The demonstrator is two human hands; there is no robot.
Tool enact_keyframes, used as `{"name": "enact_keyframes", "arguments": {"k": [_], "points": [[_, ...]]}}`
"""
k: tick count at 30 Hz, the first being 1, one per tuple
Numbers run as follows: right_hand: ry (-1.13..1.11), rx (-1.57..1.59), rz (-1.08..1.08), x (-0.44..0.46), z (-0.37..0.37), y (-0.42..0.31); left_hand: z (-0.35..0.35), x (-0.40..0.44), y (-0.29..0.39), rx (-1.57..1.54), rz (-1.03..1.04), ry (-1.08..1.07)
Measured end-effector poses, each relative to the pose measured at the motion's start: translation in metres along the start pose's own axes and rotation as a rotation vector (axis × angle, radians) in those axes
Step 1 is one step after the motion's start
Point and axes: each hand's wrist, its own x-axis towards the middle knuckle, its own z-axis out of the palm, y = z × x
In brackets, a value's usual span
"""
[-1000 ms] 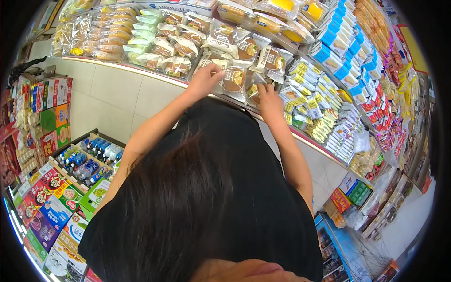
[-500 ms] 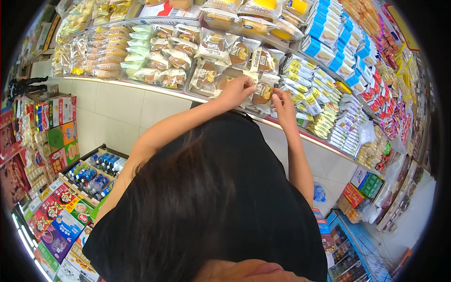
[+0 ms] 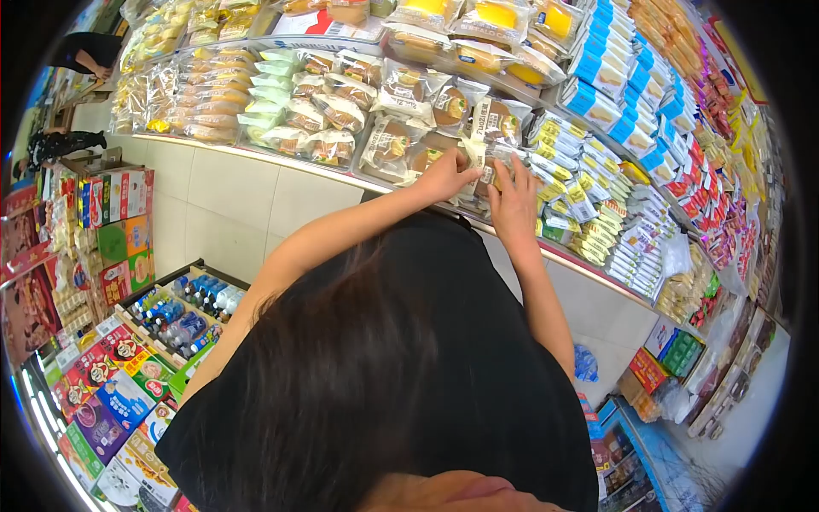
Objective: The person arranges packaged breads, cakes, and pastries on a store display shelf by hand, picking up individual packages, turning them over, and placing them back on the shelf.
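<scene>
A clear-wrapped round brown bun (image 3: 486, 177) with a printed label lies in the front row of the shelf tray, partly covered by my fingers. My left hand (image 3: 448, 177) pinches the left edge of its wrapper between thumb and fingers. Over the right side of the same packet, my right hand (image 3: 514, 205) curves its fingers, gripping it from the edge. Just behind sits another wrapped bun (image 3: 499, 122), with a further wrapped bun (image 3: 392, 143) to the left of my left hand.
Yellow-and-white snack packets (image 3: 563, 171) adjoin the buns on the right. Pale green packets (image 3: 271, 101) and long wrapped breads (image 3: 213, 94) fill the left. Bottles (image 3: 183, 311) stand in a floor bin. Another person (image 3: 85, 60) is at the far left.
My right hand has moved inward and over the bun packet's right side. My left hand still pinches its left edge. The view has shifted slightly, and another person's arm now shows at upper left.
</scene>
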Motion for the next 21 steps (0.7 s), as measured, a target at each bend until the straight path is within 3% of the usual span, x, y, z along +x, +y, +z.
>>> {"name": "enact_keyframes", "arguments": {"k": [5,19,21], "points": [[-0.005,-0.027,-0.181,0.006,0.006,0.006,0.011,0.019,-0.019,-0.081,0.017,-0.045],[-0.094,-0.085,-0.152,0.005,0.005,0.009,-0.011,0.012,-0.016,0.042,0.069,-0.015],[-0.067,-0.029,-0.166,0.005,0.000,0.011,-0.034,-0.001,-0.014,-0.123,0.101,-0.068]]}}
